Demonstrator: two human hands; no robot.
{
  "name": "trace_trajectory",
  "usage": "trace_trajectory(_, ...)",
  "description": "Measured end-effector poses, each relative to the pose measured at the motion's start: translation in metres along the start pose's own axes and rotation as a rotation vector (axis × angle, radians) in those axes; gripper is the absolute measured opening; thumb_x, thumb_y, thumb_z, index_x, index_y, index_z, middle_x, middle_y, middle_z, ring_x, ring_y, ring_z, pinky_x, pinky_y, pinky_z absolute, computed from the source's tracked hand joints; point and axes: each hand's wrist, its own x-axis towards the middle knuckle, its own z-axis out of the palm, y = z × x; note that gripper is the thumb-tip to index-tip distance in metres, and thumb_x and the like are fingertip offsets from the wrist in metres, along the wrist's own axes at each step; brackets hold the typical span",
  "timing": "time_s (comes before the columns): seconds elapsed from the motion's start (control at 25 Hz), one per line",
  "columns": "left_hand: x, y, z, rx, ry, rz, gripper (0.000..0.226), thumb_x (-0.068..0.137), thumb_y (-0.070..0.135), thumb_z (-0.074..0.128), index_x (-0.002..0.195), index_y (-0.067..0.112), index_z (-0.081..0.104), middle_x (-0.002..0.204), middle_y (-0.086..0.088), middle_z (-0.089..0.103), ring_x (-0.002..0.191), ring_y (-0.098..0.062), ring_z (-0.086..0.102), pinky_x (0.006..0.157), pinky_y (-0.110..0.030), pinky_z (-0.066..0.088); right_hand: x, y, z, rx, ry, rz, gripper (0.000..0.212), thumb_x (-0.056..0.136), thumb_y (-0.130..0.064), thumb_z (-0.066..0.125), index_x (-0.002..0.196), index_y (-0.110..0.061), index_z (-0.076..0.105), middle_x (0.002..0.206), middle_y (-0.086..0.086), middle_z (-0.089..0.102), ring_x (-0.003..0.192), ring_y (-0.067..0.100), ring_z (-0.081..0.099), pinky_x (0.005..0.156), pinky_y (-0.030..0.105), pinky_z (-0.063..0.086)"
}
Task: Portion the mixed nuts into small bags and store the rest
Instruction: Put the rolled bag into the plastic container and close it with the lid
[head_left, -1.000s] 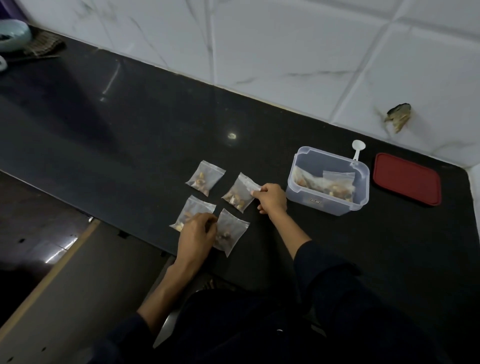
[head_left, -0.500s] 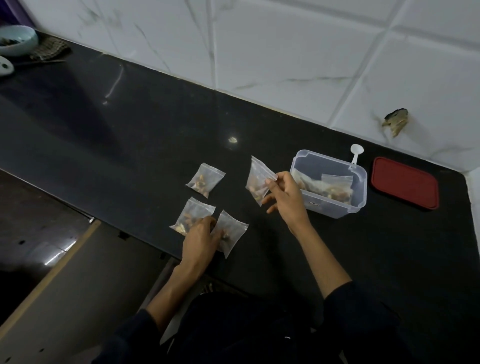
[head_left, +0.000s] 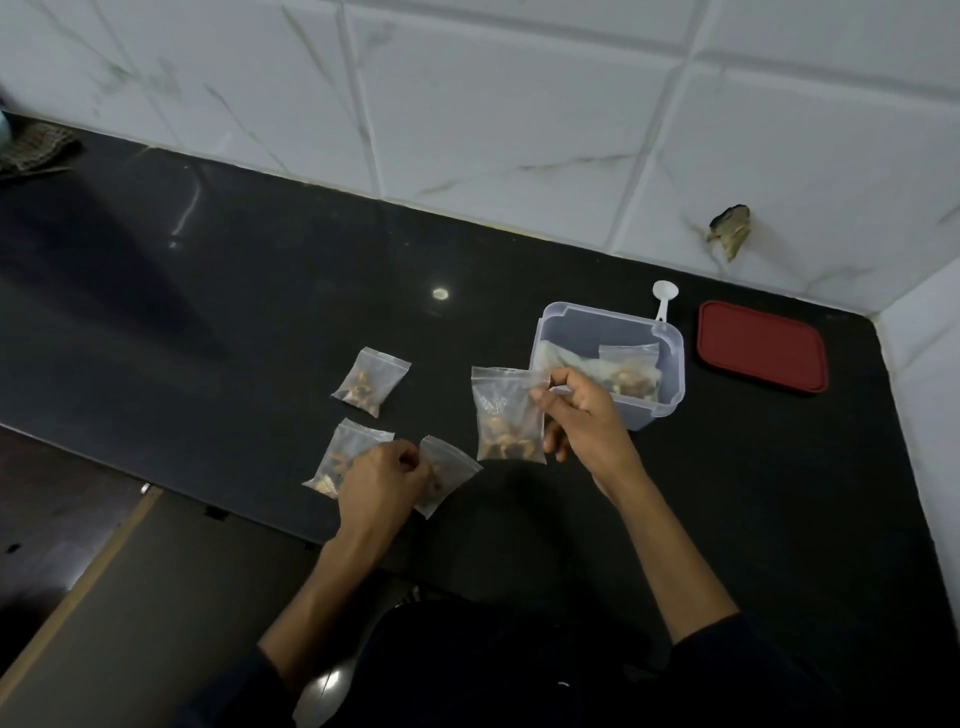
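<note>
the right hand (head_left: 582, 421) pinches the top edge of a small clear zip bag of mixed nuts (head_left: 506, 415), which hangs long axis vertical. the clear rectangular plastic tub (head_left: 670, 374) sits just beside it at two o'clock, nearer this hand. the left hand (head_left: 384, 483) grips a second clear bag (head_left: 452, 467) on the black counter (head_left: 234, 312).

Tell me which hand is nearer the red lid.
Right. The right hand holds a bag beside the clear container, left of the red lid; the left hand is farther left.
</note>
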Motion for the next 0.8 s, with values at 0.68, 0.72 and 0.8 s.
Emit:
trace_trajectory(0.68, 0.12, 0.178, 0.034, -0.067, -0.038, 0.362, 0.016, 0.09, 0.011, 0.052, 0.076, 0.007, 0.06, 0.07, -0.008, 0.065, 0.062, -0.022, 0.066, 0.057, -0.043, 0.058, 0.069, 0.004, -0.138, -0.187, 0.444, 0.155, 0.011, 0.097, -0.016, 0.053, 0.094, -0.007, 0.059, 0.075, 0.012, 0.064, 0.041, 0.013, 0.053, 0.034, 0.021, 0.037)
trace_trajectory(0.72, 0.123, 0.179, 0.041, -0.052, -0.069, 0.342, 0.017, 0.089, 0.009, 0.052, 0.075, 0.006, 0.06, 0.072, -0.011, 0.066, 0.062, -0.023, 0.067, 0.057, -0.042, 0.058, 0.074, 0.006, -0.136, -0.213, 0.431, 0.181, 0.011, 0.097, -0.016, 0.053, 0.096, -0.008, 0.059, 0.078, 0.013, 0.065, 0.043, 0.014, 0.054, 0.035, 0.021, 0.038)
trace_trajectory(0.8, 0.128, 0.181, 0.051, -0.029, -0.113, 0.305, 0.016, 0.088, 0.007, 0.052, 0.074, 0.005, 0.059, 0.074, -0.011, 0.066, 0.064, -0.023, 0.067, 0.058, -0.041, 0.059, 0.08, 0.009, -0.13, -0.246, 0.395, 0.225, 0.01, 0.097, -0.016, 0.052, 0.097, -0.008, 0.058, 0.077, 0.012, 0.064, 0.043, 0.014, 0.055, 0.035, 0.02, 0.039)
